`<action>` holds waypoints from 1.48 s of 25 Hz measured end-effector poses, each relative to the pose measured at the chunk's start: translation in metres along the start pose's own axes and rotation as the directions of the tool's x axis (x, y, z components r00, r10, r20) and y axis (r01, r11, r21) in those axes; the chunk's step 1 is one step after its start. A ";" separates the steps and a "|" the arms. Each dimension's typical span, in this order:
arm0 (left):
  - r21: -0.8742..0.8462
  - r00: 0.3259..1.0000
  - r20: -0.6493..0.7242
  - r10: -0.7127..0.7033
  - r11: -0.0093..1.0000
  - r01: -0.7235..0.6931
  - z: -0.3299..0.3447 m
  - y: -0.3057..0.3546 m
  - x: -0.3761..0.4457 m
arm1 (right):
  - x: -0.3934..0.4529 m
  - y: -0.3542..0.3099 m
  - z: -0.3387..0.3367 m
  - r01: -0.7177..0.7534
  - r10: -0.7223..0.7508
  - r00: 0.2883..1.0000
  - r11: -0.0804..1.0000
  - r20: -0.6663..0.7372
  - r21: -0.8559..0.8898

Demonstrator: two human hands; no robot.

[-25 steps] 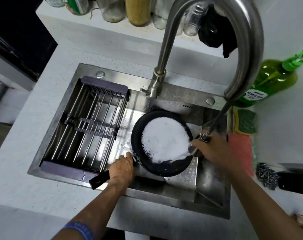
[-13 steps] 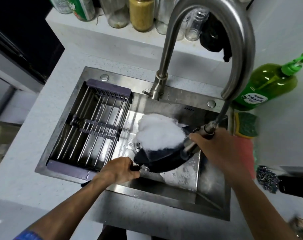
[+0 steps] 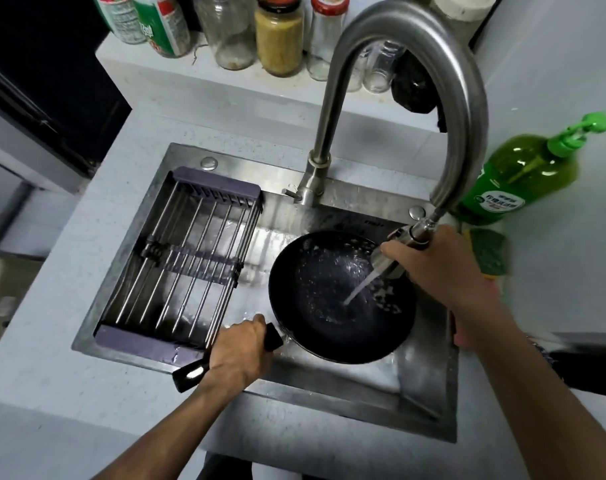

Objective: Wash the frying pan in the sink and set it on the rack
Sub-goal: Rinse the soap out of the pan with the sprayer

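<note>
Pan [image 3: 329, 299]: it sits in the right half of the sink [image 3: 329, 403], mouth up and roughly level, black inside, wet, with a few specks of foam left near the far and right rim.
Handle [image 3: 190, 373]: black, it runs toward you and to the left, out over the sink's front edge; its free end shows past your fist.
Left hand [image 3: 241, 351]: your fingers are wrapped round the handle near where it joins the pan, a full grip.
Right hand [image 3: 440, 268]: it is closed round the sprayer [image 3: 398, 241], pulled out from the tap [image 3: 416, 64] on its hose, nozzle aimed down into the pan.
Water [image 3: 362, 287]: a thin stream strikes the pan floor right of centre.
Stage: you look to be rinsing; the soap is nearly gone, the racking is not yet done.
Handling: judge the pan stiff and fairly heavy, heavier with water pooled in it. Wet and soapy, it is likely slippery, so keep the whole-fist hold close to the bowl, not at the handle's tip, and tip the water out before lifting.
Rack [image 3: 187, 261]: steel bars in a purple frame, it spans the left half of the sink, just beside the pan, nothing on it.
Beyond: a green soap bottle [image 3: 523, 171] and a sponge [image 3: 490, 252] lie to the right; jars [image 3: 279, 36] stand on the ledge behind.
</note>
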State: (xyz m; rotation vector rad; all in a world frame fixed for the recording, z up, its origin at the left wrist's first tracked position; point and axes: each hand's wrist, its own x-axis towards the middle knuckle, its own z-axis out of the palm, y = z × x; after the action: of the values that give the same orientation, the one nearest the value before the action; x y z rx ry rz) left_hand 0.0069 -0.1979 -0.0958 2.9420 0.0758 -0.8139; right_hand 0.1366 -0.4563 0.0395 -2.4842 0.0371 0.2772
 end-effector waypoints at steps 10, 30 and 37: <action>-0.015 0.999 0.011 -0.032 0.999 0.032 0.020 0.006 0.003 | -0.002 -0.009 0.041 -0.156 0.031 0.931 0.934 0.363 0.320; 0.007 0.999 0.004 -0.051 0.999 0.051 0.017 -0.010 -0.012 | 0.017 0.022 0.008 -0.017 0.036 0.987 0.992 0.156 -0.125; -0.041 0.995 -0.029 -0.093 0.995 0.092 0.023 -0.009 -0.006 | 0.009 0.023 0.001 -0.050 0.071 0.981 0.991 0.178 -0.123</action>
State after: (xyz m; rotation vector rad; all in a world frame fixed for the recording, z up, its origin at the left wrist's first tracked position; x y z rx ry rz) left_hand -0.0104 -0.1917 -0.1127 2.9327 0.2290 -0.7694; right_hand 0.1432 -0.4736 0.0228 -2.5670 0.0207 0.5466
